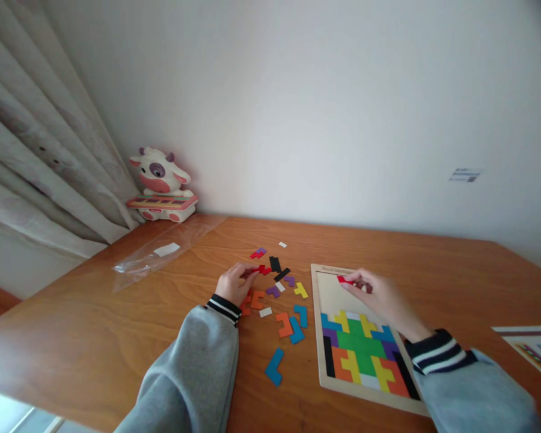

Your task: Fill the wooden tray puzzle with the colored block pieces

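My right hand (373,293) pinches a red puzzle piece (344,279) above the bare upper part of the wooden puzzle board (316,325). Coloured pieces, among them a green block (358,341), fill the board's lower part. Over the loose pieces on the left, my left hand (235,282) has its thumb and fingers closed on another red puzzle piece (264,270). Close to that hand lie an orange piece (257,299), a black piece (275,264) and a purple piece (273,291). Part of the board is hidden behind my right forearm.
Blue pieces (275,365) and a yellow piece (301,290) lie left of the board. A clear plastic bag (137,264) rests farther left, before a toy cow with a keyboard (162,186). A printed sheet (534,349) lies at the right edge. A wall stands behind the table.
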`<action>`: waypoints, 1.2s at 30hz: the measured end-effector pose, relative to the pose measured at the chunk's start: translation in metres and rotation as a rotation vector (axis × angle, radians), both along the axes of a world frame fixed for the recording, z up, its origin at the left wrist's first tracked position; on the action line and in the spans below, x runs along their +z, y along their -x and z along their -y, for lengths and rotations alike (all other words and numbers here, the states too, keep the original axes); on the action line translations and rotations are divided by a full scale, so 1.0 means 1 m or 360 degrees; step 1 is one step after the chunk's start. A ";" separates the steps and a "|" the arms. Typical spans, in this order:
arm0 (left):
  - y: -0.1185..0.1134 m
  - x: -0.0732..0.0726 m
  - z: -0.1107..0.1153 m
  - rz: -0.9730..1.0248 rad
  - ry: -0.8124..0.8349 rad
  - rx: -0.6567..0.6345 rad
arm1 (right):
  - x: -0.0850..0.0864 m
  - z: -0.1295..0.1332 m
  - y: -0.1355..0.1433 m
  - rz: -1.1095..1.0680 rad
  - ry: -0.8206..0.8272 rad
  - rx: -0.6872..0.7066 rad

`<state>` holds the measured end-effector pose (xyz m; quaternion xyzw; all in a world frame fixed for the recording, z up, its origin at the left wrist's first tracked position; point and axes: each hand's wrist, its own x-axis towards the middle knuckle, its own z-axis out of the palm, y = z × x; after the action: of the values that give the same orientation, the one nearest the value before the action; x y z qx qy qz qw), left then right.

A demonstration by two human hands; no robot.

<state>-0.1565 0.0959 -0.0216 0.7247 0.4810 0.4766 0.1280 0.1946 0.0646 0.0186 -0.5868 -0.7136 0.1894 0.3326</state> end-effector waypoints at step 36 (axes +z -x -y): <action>-0.124 0.000 0.027 -0.0251 -0.0102 -0.0506 | -0.040 0.038 -0.065 -0.0691 -0.0084 -0.0250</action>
<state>-0.0322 0.0694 -0.0212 0.8304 0.3535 0.4071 0.1403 0.2597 0.0264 -0.0219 -0.5772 -0.5821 0.2660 0.5072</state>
